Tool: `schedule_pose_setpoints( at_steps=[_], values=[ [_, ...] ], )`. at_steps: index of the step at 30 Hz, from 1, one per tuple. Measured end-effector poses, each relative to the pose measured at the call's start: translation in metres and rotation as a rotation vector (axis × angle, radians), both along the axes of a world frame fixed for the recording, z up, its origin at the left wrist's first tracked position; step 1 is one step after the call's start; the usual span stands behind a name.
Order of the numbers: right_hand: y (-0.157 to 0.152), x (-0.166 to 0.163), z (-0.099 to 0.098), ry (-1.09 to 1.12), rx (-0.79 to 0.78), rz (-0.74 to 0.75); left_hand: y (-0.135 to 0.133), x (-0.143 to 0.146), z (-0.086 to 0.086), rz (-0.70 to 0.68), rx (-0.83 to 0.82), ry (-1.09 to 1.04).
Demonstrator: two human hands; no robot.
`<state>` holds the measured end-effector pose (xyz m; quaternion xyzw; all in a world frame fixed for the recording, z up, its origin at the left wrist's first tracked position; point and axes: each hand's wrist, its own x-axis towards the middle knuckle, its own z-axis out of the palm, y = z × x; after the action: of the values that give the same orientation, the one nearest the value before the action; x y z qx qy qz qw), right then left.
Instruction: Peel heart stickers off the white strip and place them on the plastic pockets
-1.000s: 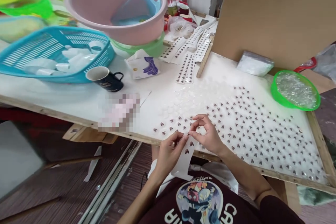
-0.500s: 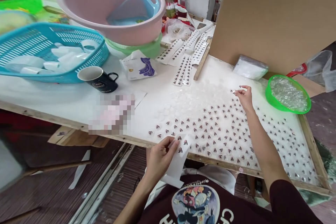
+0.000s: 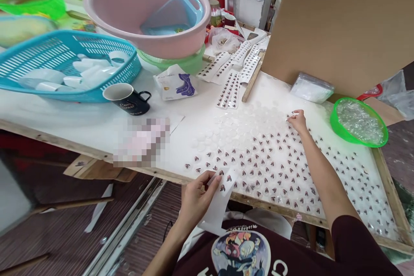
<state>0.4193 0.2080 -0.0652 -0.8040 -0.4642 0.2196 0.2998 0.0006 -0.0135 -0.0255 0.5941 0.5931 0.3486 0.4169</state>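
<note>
My left hand (image 3: 198, 196) pinches a white sticker strip (image 3: 217, 207) between thumb and fingers, over the table's front edge. A few dark printed stickers show near its top end; the rest hangs down bare. My right hand (image 3: 298, 121) reaches far out, fingertips pinched together low over the tabletop. A small dark sticker (image 3: 287, 117) shows at those fingertips; whether it touches a disc I cannot tell. Rows of clear round discs with dark stickers (image 3: 268, 166) spread below and around my right arm. Bare clear discs (image 3: 226, 127) lie to the left of that hand.
More sticker sheets (image 3: 229, 90) lie beside a wooden strip (image 3: 251, 84). A dark mug (image 3: 131, 102), a tissue pack (image 3: 174, 84), a blue basket (image 3: 97, 95) and a pink basin (image 3: 145, 39) stand left. A green bowl (image 3: 341, 131) and brown cardboard (image 3: 333, 26) are right.
My right hand has come slightly lower and its fingers have drawn closer together. My left hand keeps its hold on the strip. The whole view has shifted slightly.
</note>
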Motion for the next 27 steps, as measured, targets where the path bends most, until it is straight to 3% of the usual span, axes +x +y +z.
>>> schedule_pose_setpoints(
  at_steps=[7, 14, 19, 27],
  values=[
    [0.008, -0.008, -0.005, -0.208, -0.085, 0.034, 0.001, 0.002, 0.003, -0.003, -0.010, -0.013],
    [0.004, -0.009, 0.008, -0.314, -0.029, 0.026, -0.001, 0.000, 0.006, 0.007, -0.020, -0.020],
    [-0.013, -0.006, 0.012, -0.280, 0.057, 0.053, -0.001, -0.003, 0.003, 0.022, -0.022, -0.046],
    [-0.014, -0.014, -0.001, -0.108, -0.076, 0.155, 0.001, 0.006, 0.005, -0.017, 0.000, -0.040]
  ],
)
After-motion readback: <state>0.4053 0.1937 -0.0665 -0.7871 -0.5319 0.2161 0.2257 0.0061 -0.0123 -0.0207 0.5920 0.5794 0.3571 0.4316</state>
